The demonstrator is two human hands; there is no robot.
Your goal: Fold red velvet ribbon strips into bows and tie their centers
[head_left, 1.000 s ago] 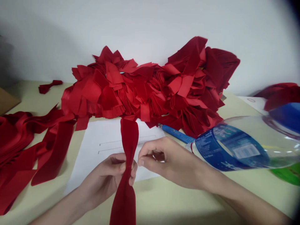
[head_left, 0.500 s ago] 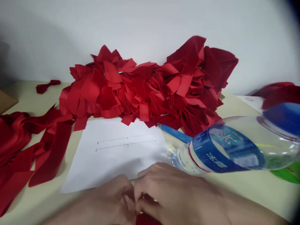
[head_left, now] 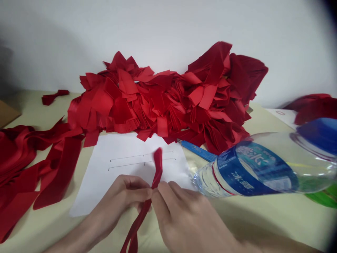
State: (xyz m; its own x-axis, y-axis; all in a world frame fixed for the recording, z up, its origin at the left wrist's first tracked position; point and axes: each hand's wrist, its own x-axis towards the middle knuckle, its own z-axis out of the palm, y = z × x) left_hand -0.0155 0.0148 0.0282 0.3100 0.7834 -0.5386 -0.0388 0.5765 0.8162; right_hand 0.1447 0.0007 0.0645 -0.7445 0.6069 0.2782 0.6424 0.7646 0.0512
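Note:
Both my hands pinch one red fabric strip at its middle, low in the view. My left hand grips it from the left and my right hand from the right, fingertips meeting. The strip is folded narrow; its upper end stands up over a white paper sheet with ruled lines, and its lower end hangs toward me. A big heap of red fabric pieces lies behind the sheet against the wall.
A clear water bottle with a blue label lies on its side very near the camera on the right. A blue pen lies by the heap. Long red strips are spread on the left, and more red fabric at far right.
The flat strip held upright a second ago dropped low with both hands. Now the hands are back up and the strip is folded narrow between the fingertips.

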